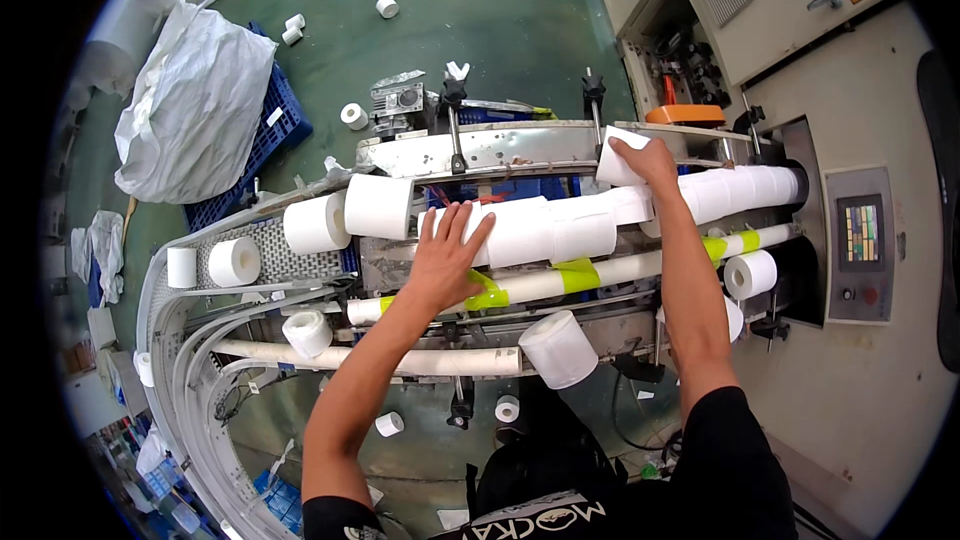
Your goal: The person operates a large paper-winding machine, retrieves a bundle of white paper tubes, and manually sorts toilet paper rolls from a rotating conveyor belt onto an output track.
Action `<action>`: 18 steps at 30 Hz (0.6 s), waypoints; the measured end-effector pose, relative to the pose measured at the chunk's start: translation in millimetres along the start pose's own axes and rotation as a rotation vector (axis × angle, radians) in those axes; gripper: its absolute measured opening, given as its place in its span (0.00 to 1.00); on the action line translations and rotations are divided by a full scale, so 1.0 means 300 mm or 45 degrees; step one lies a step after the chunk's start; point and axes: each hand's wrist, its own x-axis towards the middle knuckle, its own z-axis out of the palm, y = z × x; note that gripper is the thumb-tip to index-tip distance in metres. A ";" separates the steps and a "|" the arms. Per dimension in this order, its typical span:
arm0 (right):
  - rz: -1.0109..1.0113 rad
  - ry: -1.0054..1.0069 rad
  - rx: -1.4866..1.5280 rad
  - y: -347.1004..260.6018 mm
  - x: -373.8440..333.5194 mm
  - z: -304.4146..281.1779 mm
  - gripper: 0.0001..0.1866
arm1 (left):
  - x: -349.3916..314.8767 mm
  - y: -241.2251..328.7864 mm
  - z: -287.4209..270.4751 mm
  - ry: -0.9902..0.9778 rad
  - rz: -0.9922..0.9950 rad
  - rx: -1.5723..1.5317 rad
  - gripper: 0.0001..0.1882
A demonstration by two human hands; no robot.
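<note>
Resting my left hand [445, 265], fingers spread, on the roll row [522, 232] — long axis left-right along the conveyor [385, 262]. My right hand [645, 160] grips a roll [617, 168] beyond, fingertips partly hidden — row's right end indistinct.

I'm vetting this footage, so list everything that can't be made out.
All in the head view:
Left hand: palm, hidden by the hand's own back.
Right hand: some fingers, hidden by the hand itself.
Toilet paper roll: partly covered by the right forearm.
Control panel: key markings, too small.
Blue crate: interior, covered by white plastic sheeting.
</note>
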 end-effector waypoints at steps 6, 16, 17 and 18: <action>0.012 -0.241 0.945 0.074 0.015 0.030 0.27 | -0.009 -0.074 0.000 0.098 -0.013 -0.019 0.46; 0.271 -0.148 1.238 0.183 0.226 -0.001 0.23 | 0.063 -0.033 0.011 -0.027 -0.011 -0.092 0.49; 0.220 -0.108 1.296 0.257 0.263 0.004 0.22 | 0.070 -0.039 0.040 0.027 0.017 -0.075 0.49; 0.197 -0.099 1.348 0.320 0.259 0.025 0.21 | 0.065 -0.024 0.036 0.030 0.015 -0.086 0.49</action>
